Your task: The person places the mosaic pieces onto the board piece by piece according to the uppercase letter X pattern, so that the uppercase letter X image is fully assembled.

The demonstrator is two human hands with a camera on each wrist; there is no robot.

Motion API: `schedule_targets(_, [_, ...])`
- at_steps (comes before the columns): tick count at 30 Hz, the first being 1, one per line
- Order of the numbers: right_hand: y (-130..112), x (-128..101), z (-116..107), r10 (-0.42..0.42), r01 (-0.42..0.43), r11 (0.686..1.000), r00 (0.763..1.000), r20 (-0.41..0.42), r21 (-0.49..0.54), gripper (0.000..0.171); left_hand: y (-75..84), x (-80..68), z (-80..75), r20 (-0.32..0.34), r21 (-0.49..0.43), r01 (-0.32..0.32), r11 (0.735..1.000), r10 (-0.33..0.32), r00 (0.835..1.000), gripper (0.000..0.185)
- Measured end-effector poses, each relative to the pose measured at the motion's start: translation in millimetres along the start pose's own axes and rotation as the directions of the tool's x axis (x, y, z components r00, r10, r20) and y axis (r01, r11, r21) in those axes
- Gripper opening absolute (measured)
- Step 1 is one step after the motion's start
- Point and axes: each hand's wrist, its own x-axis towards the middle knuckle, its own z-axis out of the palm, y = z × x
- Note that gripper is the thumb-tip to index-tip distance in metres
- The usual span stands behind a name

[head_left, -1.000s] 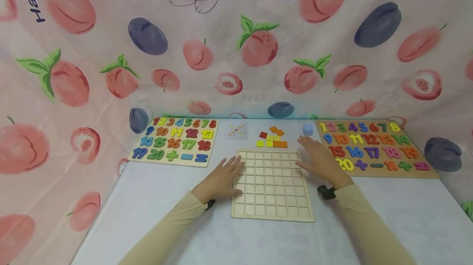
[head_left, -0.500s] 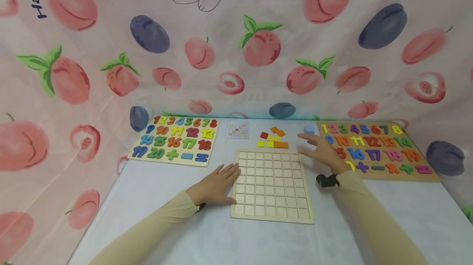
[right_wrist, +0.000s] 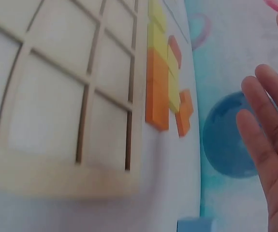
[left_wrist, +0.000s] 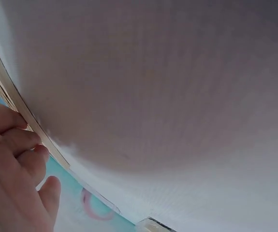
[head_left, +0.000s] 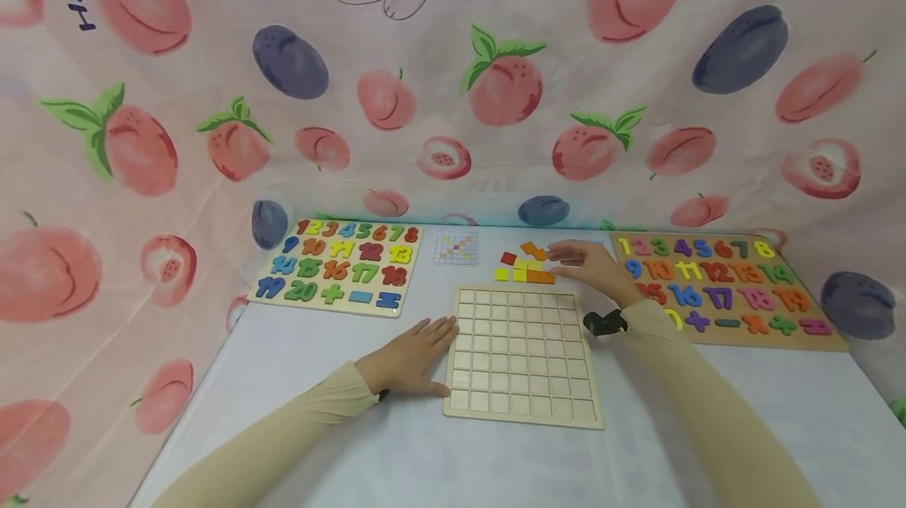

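Observation:
A wooden grid board with bare square cells lies in the middle of the table. At its left edge rests my left hand, fingers spread and fingertips touching the rim; the left wrist view has this hand beside the board's edge. My right hand reaches over the board's far right corner, its fingertips close to the orange tiles. Beside those lie yellow tiles, a red tile and an orange zigzag piece. In the right wrist view the right hand holds nothing, fingers extended.
Number puzzle boards stand at the back left and back right. A small patterned card lies behind the grid board. A blue block shows in the right wrist view. Peach-print cloth hangs behind.
My right hand has moved left from beside the blue block to the orange tiles. My left hand has slid slightly outward from over the board to its left edge.

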Motion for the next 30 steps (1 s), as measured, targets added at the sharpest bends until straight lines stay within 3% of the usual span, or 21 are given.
schedule_targets(13, [-5, 43, 35, 0.052, -0.059, 0.997, 0.992, 0.114, 0.059, 0.038, -3.8, 3.1, -0.6, -0.002, 0.022, -0.033, 0.999, 0.033, 0.999, 0.101])
schedule_targets(22, [-4, 57, 51, 0.015, -0.017, 1.000, 0.987, 0.163, 0.014, 0.035, -3.8, 2.4, 0.0, -0.002, 0.011, -0.031, 0.999, 0.031, 1.000, 0.101])
schedule_targets(30, [-2, 66, 58, 0.034, -0.028, 0.999, 0.986, 0.160, -0.039, 0.032, -4.2, 3.0, 0.8, -0.008, 0.012, -0.026, 1.000, 0.026, 1.000, 0.101])
